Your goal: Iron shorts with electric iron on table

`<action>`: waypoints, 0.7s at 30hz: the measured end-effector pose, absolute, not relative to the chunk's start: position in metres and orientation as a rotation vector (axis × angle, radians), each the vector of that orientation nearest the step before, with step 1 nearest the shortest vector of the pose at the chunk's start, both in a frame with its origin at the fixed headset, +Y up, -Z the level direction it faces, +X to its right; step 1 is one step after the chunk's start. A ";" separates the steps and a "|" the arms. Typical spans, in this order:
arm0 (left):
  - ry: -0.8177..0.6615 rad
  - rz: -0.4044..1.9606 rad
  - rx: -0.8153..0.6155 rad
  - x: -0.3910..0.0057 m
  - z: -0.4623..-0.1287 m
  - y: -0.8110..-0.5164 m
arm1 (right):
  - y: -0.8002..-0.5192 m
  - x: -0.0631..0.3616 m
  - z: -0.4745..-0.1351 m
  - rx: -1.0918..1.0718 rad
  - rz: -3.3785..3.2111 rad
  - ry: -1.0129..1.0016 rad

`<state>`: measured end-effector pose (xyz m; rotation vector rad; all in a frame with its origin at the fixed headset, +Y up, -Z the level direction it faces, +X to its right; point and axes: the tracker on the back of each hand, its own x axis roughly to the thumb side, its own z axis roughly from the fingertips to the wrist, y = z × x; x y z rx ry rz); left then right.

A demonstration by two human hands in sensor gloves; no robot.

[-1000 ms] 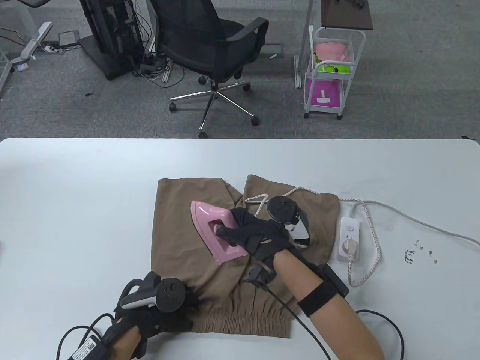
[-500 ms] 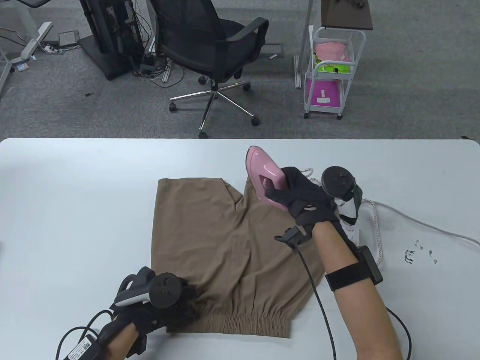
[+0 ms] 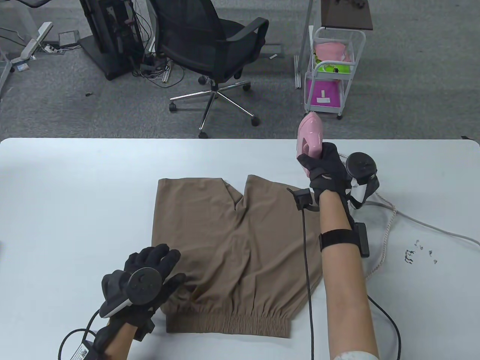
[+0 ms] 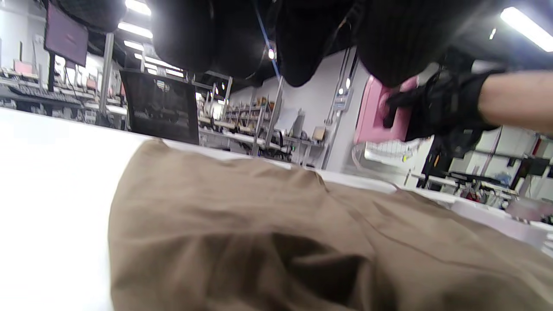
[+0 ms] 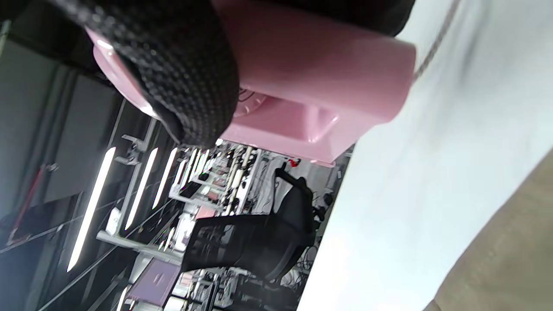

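Note:
The brown shorts lie flat on the white table, waistband toward me; they also show in the left wrist view. My right hand grips the handle of the pink iron and holds it upright in the air past the shorts' far right corner. The iron also shows in the right wrist view and the left wrist view. My left hand is open, fingers spread, raised over the shorts' near left corner and holding nothing.
The iron's braided cord and a white cable run over the table at the right. Small dark bits lie near the right edge. An office chair and a white cart stand beyond the table.
My right hand has lifted the iron off the shorts and carried it up and to the far right, tipping it upright. My left hand has left the waistband and opened its fingers.

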<state>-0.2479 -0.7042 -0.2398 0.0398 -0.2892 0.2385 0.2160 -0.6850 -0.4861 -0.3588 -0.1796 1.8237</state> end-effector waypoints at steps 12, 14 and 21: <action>-0.295 0.234 -0.027 -0.253 -0.242 -0.712 | -0.746 0.209 -0.528 -0.374 1.799 -0.002; -0.295 0.237 -0.034 -0.253 -0.242 -0.712 | -0.751 0.208 -0.532 -0.361 1.808 -0.005; -0.295 0.239 -0.064 -0.252 -0.242 -0.711 | -0.768 0.211 -0.537 -0.312 1.754 0.030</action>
